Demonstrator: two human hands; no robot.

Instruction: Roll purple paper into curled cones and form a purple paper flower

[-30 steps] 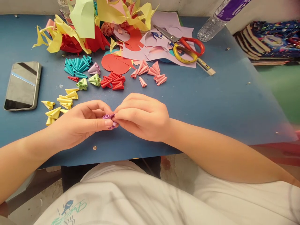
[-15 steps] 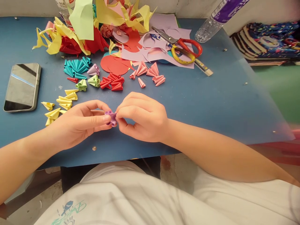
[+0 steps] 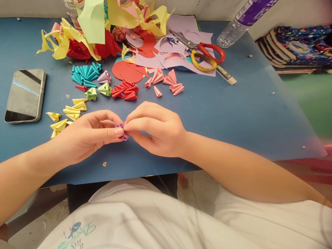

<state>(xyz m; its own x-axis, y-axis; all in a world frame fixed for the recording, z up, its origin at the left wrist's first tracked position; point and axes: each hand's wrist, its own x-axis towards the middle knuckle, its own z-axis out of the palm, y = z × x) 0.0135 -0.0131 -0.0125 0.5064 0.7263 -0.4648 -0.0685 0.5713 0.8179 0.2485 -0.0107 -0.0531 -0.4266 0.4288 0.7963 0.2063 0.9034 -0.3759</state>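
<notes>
A small cluster of rolled purple paper cones (image 3: pixel 125 137) is pinched between the thumb and fingers of my left hand (image 3: pixel 89 136). Its curled open ends face up and left. My right hand (image 3: pixel 158 129) is closed against the right side of the same cluster, thumb and fingertips pressed on it; the fingertips partly cover the paper. Beyond my hands lie groups of paper cones: yellow (image 3: pixel 72 110), teal (image 3: pixel 85 73), light green (image 3: pixel 105 89), red (image 3: pixel 126 90) and pink (image 3: pixel 169 77). A single lilac cone cluster (image 3: pixel 104 76) sits beside the teal ones.
A phone (image 3: pixel 25 95) lies at the left of the blue table (image 3: pixel 233 114). Along the back are yellow paper scraps (image 3: pixel 70 34), red paper circles (image 3: pixel 127 72), lilac offcuts (image 3: pixel 147 61), scissors (image 3: pixel 204 57), a cutter blade (image 3: pixel 227 76) and a plastic bottle (image 3: pixel 230 33).
My right fingertips have moved slightly left and closed in on the purple cluster, covering more of it. My left hand keeps its hold nearly unmoved.
</notes>
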